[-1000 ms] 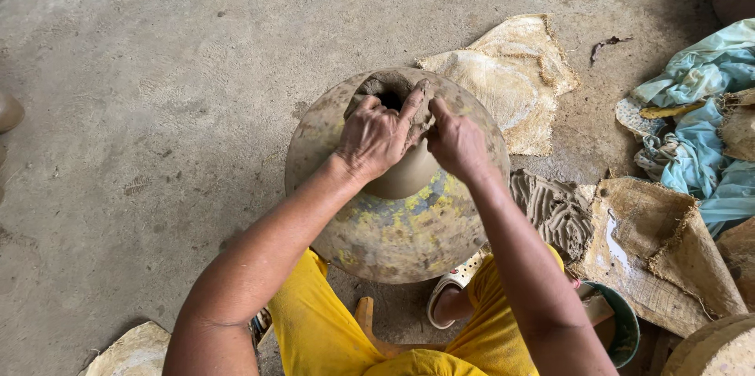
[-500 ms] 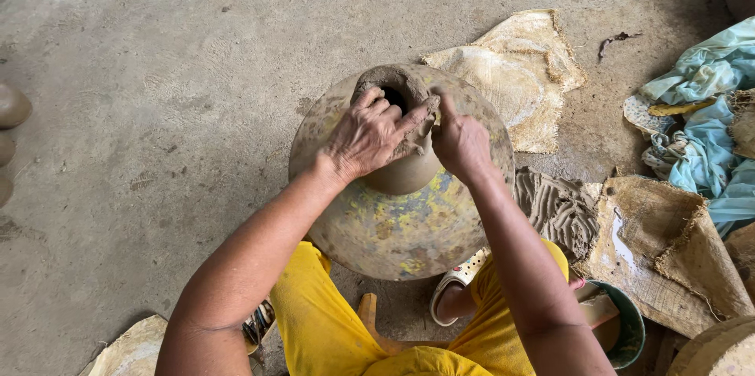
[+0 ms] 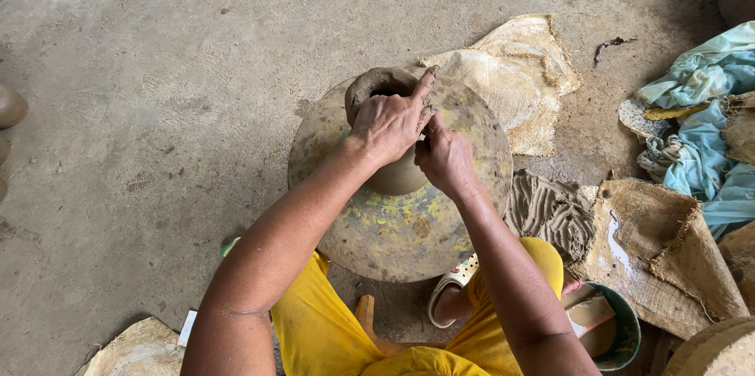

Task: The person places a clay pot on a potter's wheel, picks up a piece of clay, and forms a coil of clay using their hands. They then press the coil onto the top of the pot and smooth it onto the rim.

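A brown wet clay pot (image 3: 376, 86) stands on a round, paint-flecked potter's wheel (image 3: 397, 226) on the concrete floor. My left hand (image 3: 389, 120) lies over the pot's rim, fingers curled on its near wall, one finger pointing up over the edge. My right hand (image 3: 444, 156) presses against the pot's right side just below the left hand, fingers bent onto the clay. Most of the pot's body is hidden under both hands. My knees in yellow trousers (image 3: 322, 329) sit close to the wheel.
A burlap cloth (image 3: 511, 77) lies behind the wheel. A slab of scored grey clay (image 3: 554, 211) sits to the right, beside more sacking (image 3: 653, 254), light blue fabric (image 3: 704, 132) and a green bucket (image 3: 625, 337). A sandal (image 3: 452, 285) is under the wheel's edge.
My right hand has slid down from the pot's rim to its side. My left hand has shifted across the rim, covering more of the opening.
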